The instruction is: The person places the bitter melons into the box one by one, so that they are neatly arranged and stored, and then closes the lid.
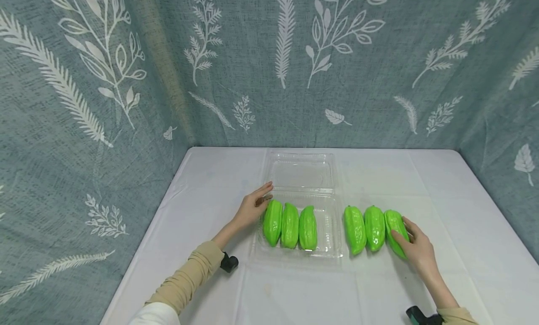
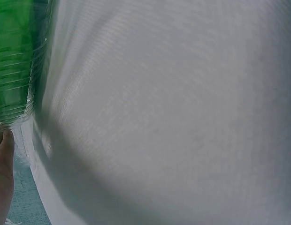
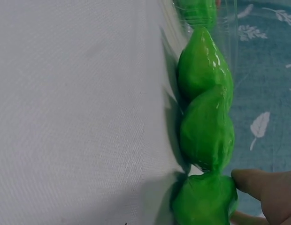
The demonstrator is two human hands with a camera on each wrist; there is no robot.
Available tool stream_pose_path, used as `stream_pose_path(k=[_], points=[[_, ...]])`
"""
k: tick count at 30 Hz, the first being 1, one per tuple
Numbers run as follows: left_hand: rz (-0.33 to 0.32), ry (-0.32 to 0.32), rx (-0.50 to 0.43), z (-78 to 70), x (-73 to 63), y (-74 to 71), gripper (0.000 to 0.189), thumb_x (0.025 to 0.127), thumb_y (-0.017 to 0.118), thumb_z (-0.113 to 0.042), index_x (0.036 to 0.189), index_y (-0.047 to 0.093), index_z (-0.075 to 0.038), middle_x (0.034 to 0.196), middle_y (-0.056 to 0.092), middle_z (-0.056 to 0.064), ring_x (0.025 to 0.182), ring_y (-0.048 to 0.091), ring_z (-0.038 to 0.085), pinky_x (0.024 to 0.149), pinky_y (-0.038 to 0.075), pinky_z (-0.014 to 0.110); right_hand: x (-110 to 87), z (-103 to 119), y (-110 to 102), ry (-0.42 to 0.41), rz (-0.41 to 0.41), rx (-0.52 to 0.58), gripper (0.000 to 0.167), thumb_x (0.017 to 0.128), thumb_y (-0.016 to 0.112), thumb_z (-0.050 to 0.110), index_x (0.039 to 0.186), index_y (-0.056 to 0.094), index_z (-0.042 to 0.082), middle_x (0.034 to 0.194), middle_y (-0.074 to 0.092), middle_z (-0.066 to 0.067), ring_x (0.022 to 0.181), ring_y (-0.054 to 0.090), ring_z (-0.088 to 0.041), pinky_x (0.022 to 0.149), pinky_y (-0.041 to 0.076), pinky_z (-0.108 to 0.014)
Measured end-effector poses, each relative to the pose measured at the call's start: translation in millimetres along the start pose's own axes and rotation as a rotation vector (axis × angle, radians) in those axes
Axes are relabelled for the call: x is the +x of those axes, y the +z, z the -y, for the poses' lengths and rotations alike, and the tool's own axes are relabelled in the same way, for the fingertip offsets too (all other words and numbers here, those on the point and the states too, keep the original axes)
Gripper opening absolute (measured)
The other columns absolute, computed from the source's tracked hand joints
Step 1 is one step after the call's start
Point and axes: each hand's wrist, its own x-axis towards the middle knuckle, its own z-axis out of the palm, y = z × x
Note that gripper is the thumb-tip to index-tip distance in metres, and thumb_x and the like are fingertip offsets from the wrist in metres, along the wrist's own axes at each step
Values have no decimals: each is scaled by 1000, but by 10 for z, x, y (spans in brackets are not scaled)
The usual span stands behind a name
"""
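Note:
A clear plastic clamshell box [image 1: 328, 224] lies with its lid folded back, holding three glossy green, ridged bitter melons, the middle one [image 1: 289, 226] between two others. My left hand [image 1: 250, 208] touches the box's left edge near the hinge, its fingers extended; only a fingertip by the box shows in the left wrist view. To the right of the box, three more bitter melons stand side by side on the table. My right hand [image 1: 418, 248] grips the rightmost bitter melon [image 1: 393, 222] between thumb and fingers. In the right wrist view, this bitter melon [image 3: 202, 201] is partly cut off below.
Beside the held one lie two bitter melons, one in the middle [image 1: 374, 229] and one nearer the box [image 1: 354, 231]. The transparent lid [image 1: 301, 170] spreads toward the back of the white-covered table [image 1: 303, 292]. Patterned teal curtains [image 1: 252, 58] hang behind and at the sides.

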Motion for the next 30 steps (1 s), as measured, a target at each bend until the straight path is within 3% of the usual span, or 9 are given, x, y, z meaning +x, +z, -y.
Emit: stream_pose_path(k=[24, 30], points=[[0, 5, -3, 26, -5, 17, 43, 91, 46, 12, 134, 41, 15, 149, 32, 26, 119, 54, 43, 105, 44, 48, -11, -34, 65, -11, -93, 2, 68, 98, 48, 33, 149, 18, -1, 147, 25, -35, 132, 30, -55, 108, 35, -60], [-35, 20, 2, 253, 41, 71, 44, 91, 46, 12, 135, 42, 14, 149, 33, 25, 118, 55, 42, 105, 43, 50, -8, -45, 73, -7, -114, 6, 66, 98, 49, 30, 149, 20, -1, 148, 26, -34, 132, 30, -54, 108, 36, -59]])
